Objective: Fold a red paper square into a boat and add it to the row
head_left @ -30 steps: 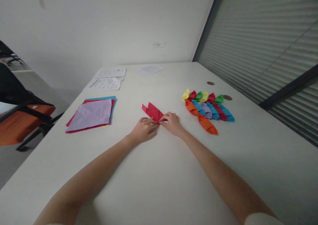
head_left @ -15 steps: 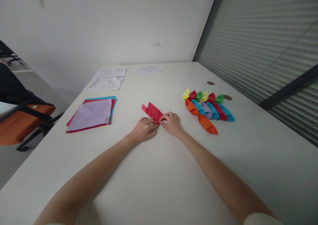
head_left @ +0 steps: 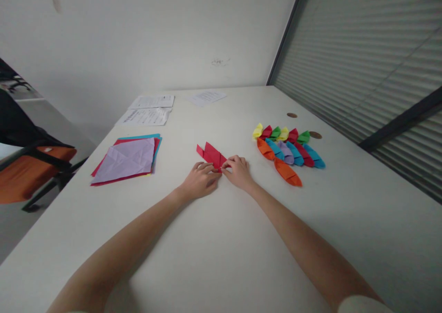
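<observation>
A partly folded red paper (head_left: 210, 153) lies flat on the white table (head_left: 221, 239) in front of me. My left hand (head_left: 200, 181) and my right hand (head_left: 237, 171) meet at its near corner, fingers curled and pinching the paper's edge against the table. The near tip of the paper is hidden under my fingers.
A stack of coloured paper sheets (head_left: 127, 159) with a lilac one on top lies to the left. Several folded paper boats (head_left: 288, 149) in mixed colours sit to the right. Printed sheets (head_left: 148, 110) lie at the back. An orange chair (head_left: 24, 170) stands off the table's left edge.
</observation>
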`<state>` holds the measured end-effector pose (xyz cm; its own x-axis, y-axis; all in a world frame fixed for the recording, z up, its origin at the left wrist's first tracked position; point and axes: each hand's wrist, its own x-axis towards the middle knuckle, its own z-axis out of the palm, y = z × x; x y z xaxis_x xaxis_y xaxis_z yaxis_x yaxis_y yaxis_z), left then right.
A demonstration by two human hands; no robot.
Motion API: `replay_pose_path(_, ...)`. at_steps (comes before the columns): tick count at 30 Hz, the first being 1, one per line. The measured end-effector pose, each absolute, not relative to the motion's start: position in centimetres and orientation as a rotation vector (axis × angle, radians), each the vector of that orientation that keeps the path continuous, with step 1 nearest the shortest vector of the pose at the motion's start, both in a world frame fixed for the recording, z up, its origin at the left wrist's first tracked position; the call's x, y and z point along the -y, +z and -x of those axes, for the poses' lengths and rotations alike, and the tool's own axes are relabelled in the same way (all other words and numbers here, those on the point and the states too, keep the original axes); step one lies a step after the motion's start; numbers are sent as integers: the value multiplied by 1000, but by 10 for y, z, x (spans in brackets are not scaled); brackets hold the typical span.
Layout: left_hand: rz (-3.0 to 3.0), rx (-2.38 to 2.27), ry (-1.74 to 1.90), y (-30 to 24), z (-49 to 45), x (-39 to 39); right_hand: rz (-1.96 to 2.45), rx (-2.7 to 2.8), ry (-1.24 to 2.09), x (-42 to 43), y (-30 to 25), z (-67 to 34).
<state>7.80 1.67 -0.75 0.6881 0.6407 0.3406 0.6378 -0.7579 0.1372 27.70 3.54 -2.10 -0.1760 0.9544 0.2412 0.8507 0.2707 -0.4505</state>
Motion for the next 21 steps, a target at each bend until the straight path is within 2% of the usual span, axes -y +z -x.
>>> replay_pose_path(21, -2849, -988, 652, -8, -84, -10, 1758, 1982, 143, -29, -14, -272)
